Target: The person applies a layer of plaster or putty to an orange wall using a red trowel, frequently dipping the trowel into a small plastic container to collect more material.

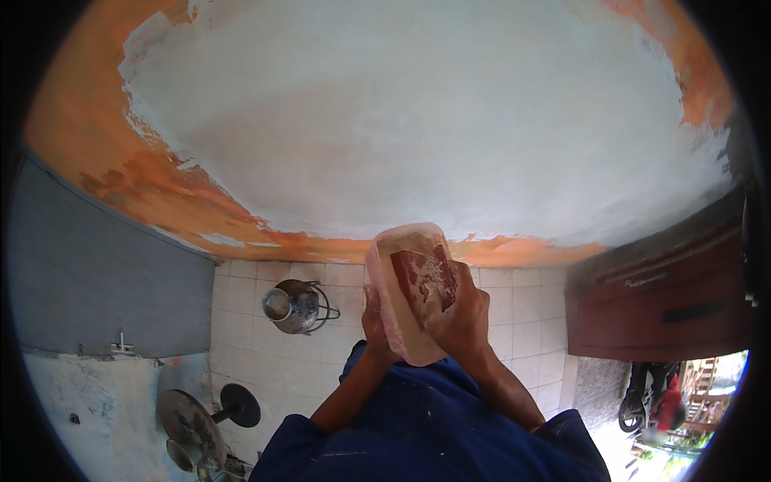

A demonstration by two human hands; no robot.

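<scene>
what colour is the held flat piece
The flat piece is reddish brown, smeared pale, best in head view.

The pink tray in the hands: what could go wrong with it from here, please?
The pink tray is held up off the tiled floor, so it might drop if the left hand slips. The dark red piece in the right hand carries pale smears; some material could fall onto the blue clothing.
</scene>
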